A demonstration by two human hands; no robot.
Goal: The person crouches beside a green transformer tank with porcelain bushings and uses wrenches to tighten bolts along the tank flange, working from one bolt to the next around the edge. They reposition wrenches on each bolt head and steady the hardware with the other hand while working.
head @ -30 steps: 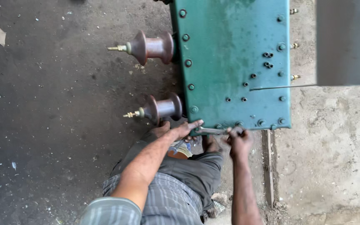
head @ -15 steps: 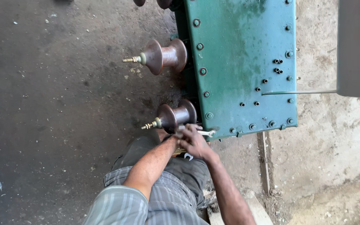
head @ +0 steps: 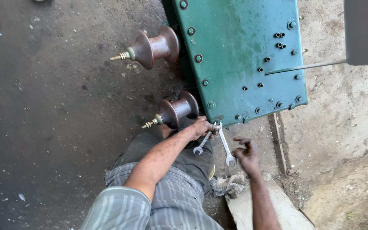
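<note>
My striped shirt [head: 120,208] fills the bottom edge and cuts off both my upper arms. My right hand [head: 246,152] hovers just beside the open jaw end of the longer spanner [head: 225,145], fingers curled loosely and spread, gripping nothing. My left arm reaches forward across my knee, and my left hand [head: 201,127] is closed at the green tank's [head: 239,55] lower corner, where both spanner heads meet; the shorter spanner [head: 202,142] hangs from it, and I think my fingers grip it, though they hide the bolt. Beyond, two brown insulators [head: 177,110] stick out sideways over the dark floor [head: 52,106].
</note>
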